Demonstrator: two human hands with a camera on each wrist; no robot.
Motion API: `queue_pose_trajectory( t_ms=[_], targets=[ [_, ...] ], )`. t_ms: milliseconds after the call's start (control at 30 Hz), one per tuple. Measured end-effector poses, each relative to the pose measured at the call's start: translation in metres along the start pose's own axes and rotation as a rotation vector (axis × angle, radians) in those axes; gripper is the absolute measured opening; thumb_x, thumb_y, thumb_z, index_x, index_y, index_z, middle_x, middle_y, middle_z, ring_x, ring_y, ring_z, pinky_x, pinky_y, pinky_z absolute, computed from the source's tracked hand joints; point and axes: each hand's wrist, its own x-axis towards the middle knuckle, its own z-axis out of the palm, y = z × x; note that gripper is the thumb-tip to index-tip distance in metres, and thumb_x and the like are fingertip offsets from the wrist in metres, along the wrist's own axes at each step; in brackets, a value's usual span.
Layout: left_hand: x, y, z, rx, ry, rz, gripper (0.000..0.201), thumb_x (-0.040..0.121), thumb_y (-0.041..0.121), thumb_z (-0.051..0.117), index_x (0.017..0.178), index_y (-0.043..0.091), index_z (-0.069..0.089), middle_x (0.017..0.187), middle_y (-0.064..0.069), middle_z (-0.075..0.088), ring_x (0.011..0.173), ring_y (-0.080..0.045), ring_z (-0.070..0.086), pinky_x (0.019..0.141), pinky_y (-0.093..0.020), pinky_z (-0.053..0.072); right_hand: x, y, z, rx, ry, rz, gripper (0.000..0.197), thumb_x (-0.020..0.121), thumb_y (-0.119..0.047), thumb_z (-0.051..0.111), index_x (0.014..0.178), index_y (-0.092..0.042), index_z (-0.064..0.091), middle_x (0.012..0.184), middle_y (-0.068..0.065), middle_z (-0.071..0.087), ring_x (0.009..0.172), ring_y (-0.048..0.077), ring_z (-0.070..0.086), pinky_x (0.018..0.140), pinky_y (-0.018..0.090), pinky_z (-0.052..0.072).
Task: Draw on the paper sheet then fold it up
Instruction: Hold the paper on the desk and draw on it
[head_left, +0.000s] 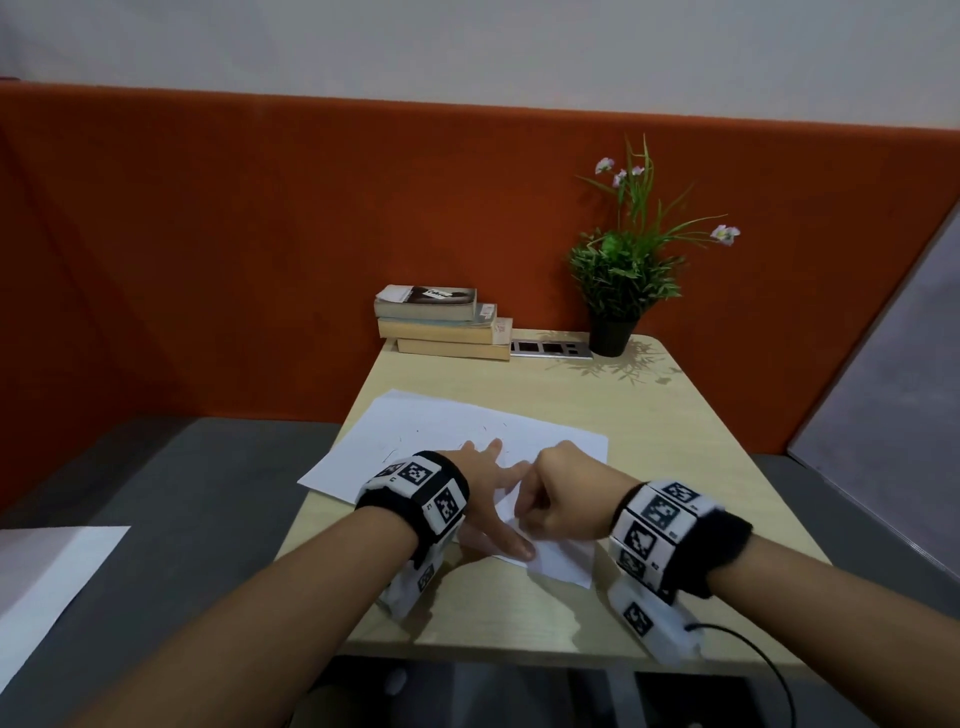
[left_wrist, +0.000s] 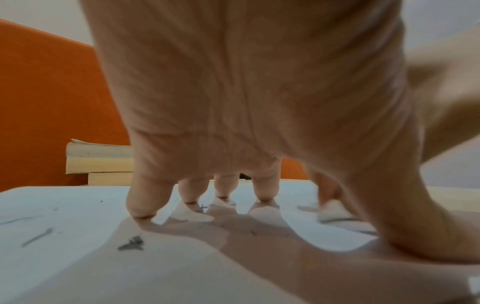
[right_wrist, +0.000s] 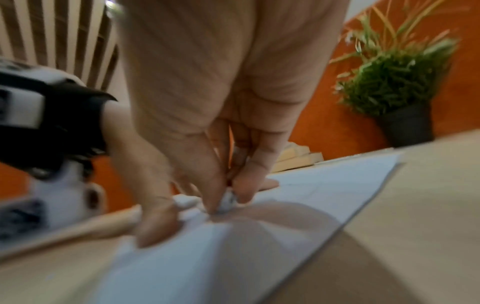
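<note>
Blur hides what the right hand (right_wrist: 228, 127) fingers (right_wrist: 249, 181) pinch

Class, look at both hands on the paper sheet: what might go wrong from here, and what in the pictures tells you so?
1. The right hand pinches a small object on the paper sheet; too blurred to identify, it might crumple or tear the paper.
2. The left hand presses with spread fingertips beside dark marks, which might smear.

Thin matt white paper sheet (head_left: 447, 426) lies on a smooth pale wood-grain table (head_left: 675, 467).
</note>
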Motion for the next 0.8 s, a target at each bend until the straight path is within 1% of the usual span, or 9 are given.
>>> queue_pose_trajectory(
  t_ms=[67,133,233,367,400,533,633,733,800],
  targets=[
    [0.0,-0.001,0.0,-0.014,-0.008,-0.006,0.113,0.073,0.083,0.064,0.158,0.048,-0.001,0.168,-0.001,-0.02,0.155,-0.032,-0.006,0.12,-0.056,0.017,0.015,0.003,-0.006,-0.016,0.053,0.045,0.016,0.08,-0.007,0.071,0.086,-0.015,0.083,0.081,-0.001,0.078,0.073,0.011,0.069,0.069,0.024,0.058],
    [-0.001,0.0,-0.001,-0.015,-0.014,-0.018,0.114,0.073,0.083,0.064,0.158,0.047,-0.001,0.168,0.0,-0.02,0.155,-0.031,-0.006,0.122,-0.057,0.016,0.025,0.005,-0.009,-0.002,0.096,0.089,0.013,0.08,-0.007,0.073,0.087,-0.012,0.083,0.082,0.001,0.078,0.076,0.016,0.072,0.071,0.03,0.062],
    [-0.002,0.002,-0.003,-0.008,-0.006,-0.012,0.11,0.074,0.082,0.064,0.159,0.046,0.003,0.168,-0.001,-0.019,0.155,-0.032,-0.004,0.12,-0.055,0.017,0.02,0.004,-0.006,0.004,0.068,0.089,0.013,0.079,-0.009,0.074,0.086,-0.014,0.083,0.082,-0.003,0.078,0.076,0.012,0.072,0.071,0.027,0.062],
    [-0.002,0.002,-0.002,-0.014,0.008,0.01,0.108,0.073,0.082,0.065,0.158,0.046,0.009,0.168,-0.003,-0.018,0.155,-0.034,-0.004,0.119,-0.055,0.021,-0.002,-0.005,-0.002,-0.018,-0.053,0.02,0.012,0.081,-0.012,0.073,0.084,-0.017,0.083,0.08,-0.004,0.078,0.076,0.008,0.071,0.07,0.022,0.059],
    [-0.002,0.001,-0.001,-0.011,0.007,0.007,0.109,0.073,0.083,0.064,0.158,0.046,0.007,0.168,-0.003,-0.018,0.155,-0.034,-0.004,0.119,-0.055,0.02,0.001,-0.003,-0.003,-0.042,-0.052,0.023,0.013,0.081,-0.012,0.072,0.084,-0.017,0.083,0.08,-0.004,0.078,0.077,0.009,0.071,0.071,0.023,0.06],
    [0.002,-0.001,-0.002,0.023,-0.022,-0.009,0.117,0.075,0.083,0.061,0.159,0.042,-0.009,0.168,-0.004,-0.02,0.155,-0.034,-0.004,0.12,-0.054,0.015,0.023,0.014,-0.015,-0.105,0.055,0.111,0.016,0.082,-0.01,0.067,0.088,-0.012,0.082,0.086,0.003,0.078,0.082,0.02,0.073,0.078,0.037,0.063],
    [0.005,-0.001,-0.001,0.039,-0.016,-0.012,0.122,0.072,0.086,0.061,0.159,0.04,-0.01,0.168,-0.005,-0.02,0.155,-0.034,-0.003,0.12,-0.055,0.015,0.021,0.014,-0.011,-0.111,0.068,0.127,0.016,0.085,-0.009,0.066,0.089,-0.012,0.081,0.089,0.003,0.077,0.084,0.021,0.072,0.076,0.034,0.062],
    [0.008,-0.002,0.002,0.037,-0.018,-0.016,0.123,0.071,0.087,0.061,0.159,0.04,-0.012,0.168,-0.004,-0.02,0.155,-0.036,-0.006,0.12,-0.058,0.014,0.0,0.011,-0.003,-0.056,-0.001,0.103,0.01,0.083,-0.013,0.07,0.081,-0.016,0.079,0.073,-0.008,0.071,0.071,0.011,0.068,0.065,0.023,0.057],
    [0.01,-0.003,0.003,0.017,-0.02,-0.018,0.123,0.071,0.086,0.062,0.158,0.041,-0.012,0.168,-0.003,-0.021,0.154,-0.036,-0.01,0.12,-0.059,0.011,-0.01,0.011,-0.002,-0.027,-0.059,0.076,0.009,0.084,-0.016,0.071,0.082,-0.018,0.08,0.071,-0.012,0.069,0.069,0.007,0.067,0.063,0.019,0.055]
  ],
)
